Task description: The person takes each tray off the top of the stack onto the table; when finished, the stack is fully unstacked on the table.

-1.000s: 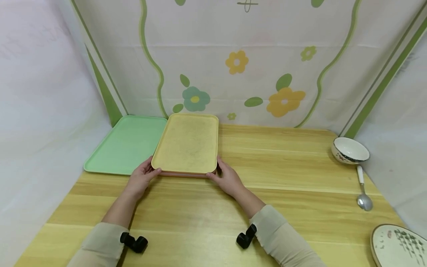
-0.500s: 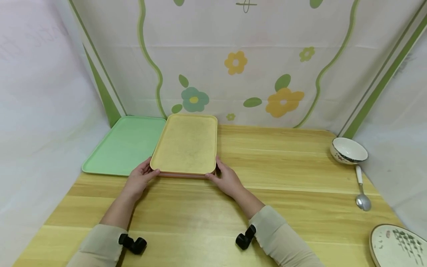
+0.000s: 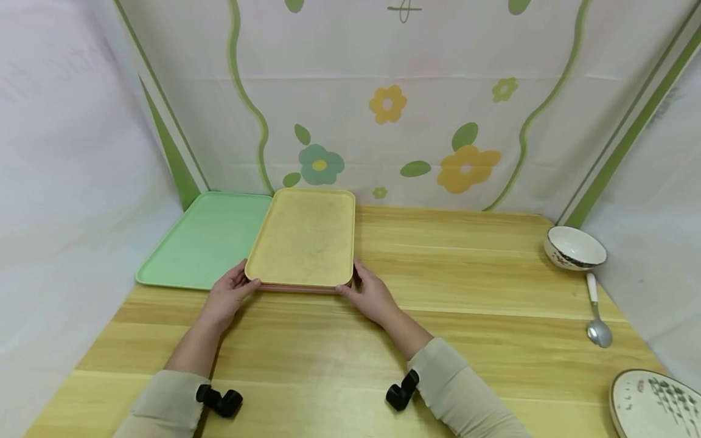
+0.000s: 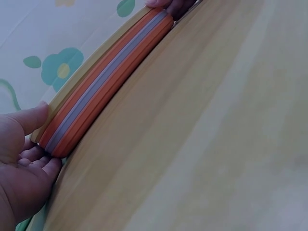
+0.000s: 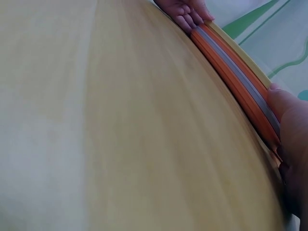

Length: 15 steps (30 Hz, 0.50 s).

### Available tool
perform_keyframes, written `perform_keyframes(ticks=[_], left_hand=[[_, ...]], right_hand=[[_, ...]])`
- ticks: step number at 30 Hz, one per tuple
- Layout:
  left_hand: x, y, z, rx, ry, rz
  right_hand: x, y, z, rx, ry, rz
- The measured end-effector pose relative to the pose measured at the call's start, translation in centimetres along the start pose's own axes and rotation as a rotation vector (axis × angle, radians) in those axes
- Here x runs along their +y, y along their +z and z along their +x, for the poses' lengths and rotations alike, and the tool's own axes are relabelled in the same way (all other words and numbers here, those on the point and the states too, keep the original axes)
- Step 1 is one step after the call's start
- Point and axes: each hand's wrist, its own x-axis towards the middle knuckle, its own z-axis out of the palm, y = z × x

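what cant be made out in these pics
Head view: tops of the orange layers, hidden by the yellow tray.
Head view: right edge of the green tray, hidden likewise.
Head view: part of the patterned plate, cut off lower right.
Right wrist: part of the right hand, beyond the right edge.

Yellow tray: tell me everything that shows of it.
The yellow tray is a rounded-cornered rectangle, plastic-looking, with a low raised rim and a faintly darkened face. It lies face up atop orange and greyish layers, its left side hiding part of the green tray; contact there is unclear. The left hand and right hand hold its near corners, thumbs on the rim.
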Motion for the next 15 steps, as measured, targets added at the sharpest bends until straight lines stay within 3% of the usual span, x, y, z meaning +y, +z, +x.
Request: perform_keyframes(ticks=[15], left_hand=[[-0.3,-0.1,0.1,0.016,0.002,-0.023]], right_hand=[[-1.3,-0.1,0.1,0.034,-0.008,0.246]])
